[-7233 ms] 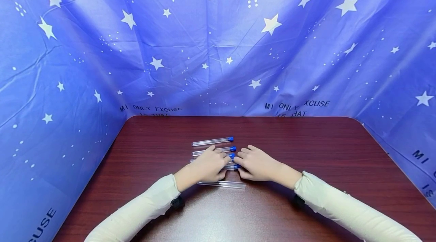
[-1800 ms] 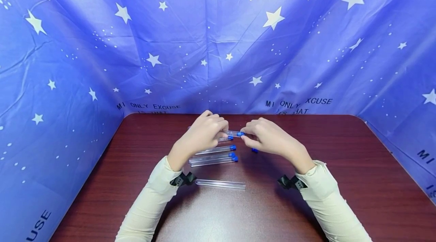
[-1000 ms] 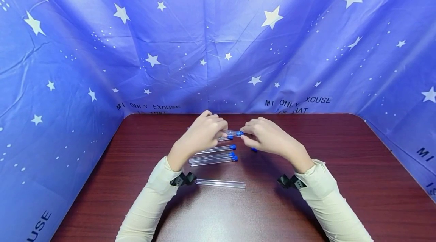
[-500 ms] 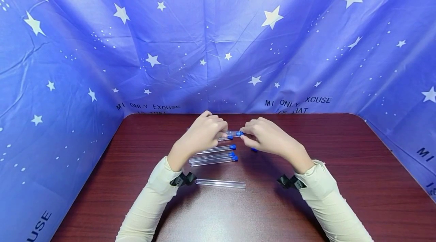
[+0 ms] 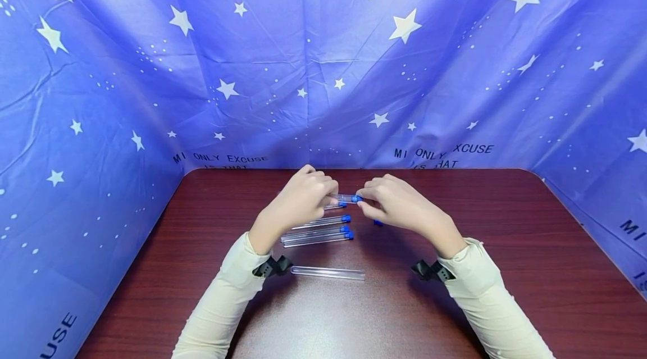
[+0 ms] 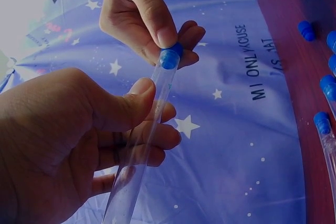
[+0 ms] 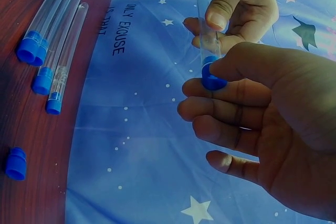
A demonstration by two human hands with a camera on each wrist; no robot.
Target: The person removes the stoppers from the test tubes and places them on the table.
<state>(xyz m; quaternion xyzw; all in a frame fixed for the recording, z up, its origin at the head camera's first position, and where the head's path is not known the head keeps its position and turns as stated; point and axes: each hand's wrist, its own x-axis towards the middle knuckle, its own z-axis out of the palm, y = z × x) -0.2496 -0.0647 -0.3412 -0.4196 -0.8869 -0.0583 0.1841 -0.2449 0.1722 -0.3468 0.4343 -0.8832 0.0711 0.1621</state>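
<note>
My left hand (image 5: 300, 197) holds a clear test tube (image 6: 164, 85) between thumb and fingers, its stoppered end toward the right hand. With thumb and index finger, my right hand (image 5: 406, 203) pinches the blue stopper (image 6: 171, 56) at that end. In both wrist views the stopper sits in the tube's mouth, its narrower part inside the glass. The right hand's other fingers (image 7: 210, 127) spread out below the stopper in the right wrist view. Beneath the left hand lie several test tubes (image 5: 318, 237) with blue stoppers, partly hidden by it in the head view.
A test tube (image 5: 328, 273) without a stopper lies nearer the person on the dark red wooden table (image 5: 455, 314). One loose blue stopper (image 7: 16, 163) lies on the table below the right hand. A blue star-patterned curtain (image 5: 323, 67) stands around the back and sides.
Since the oldest frame, both hands have moved back from the row and hold up a stoppered tube; a loose stopper now shows on the table. Over the last two seconds the hands stay nearly still.
</note>
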